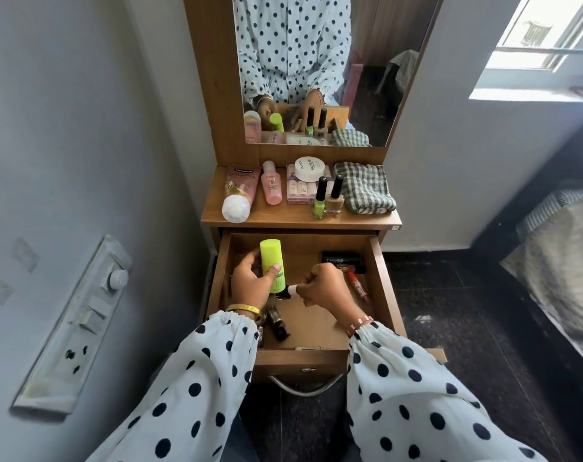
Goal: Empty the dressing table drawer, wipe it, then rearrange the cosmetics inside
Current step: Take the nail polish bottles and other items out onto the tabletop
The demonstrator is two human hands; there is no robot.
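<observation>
Over the open drawer (380,271), the left hand (250,286) gripped a neon-green bottle (272,265), its long axis nearly upright and its flat top tipped away toward the mirror (366,78). The right hand (323,288) pinched a small white-tipped item (291,290) with curled fingers; what it was stayed hard to make out. A dark bottle (278,323) lay partly hidden under the left sleeve. On the desk (283,218) above, a round white jar (310,168) read "NAIL POLISH"; the pink tube (240,191) bore unreadable writing beside a checked cloth (365,191).
</observation>
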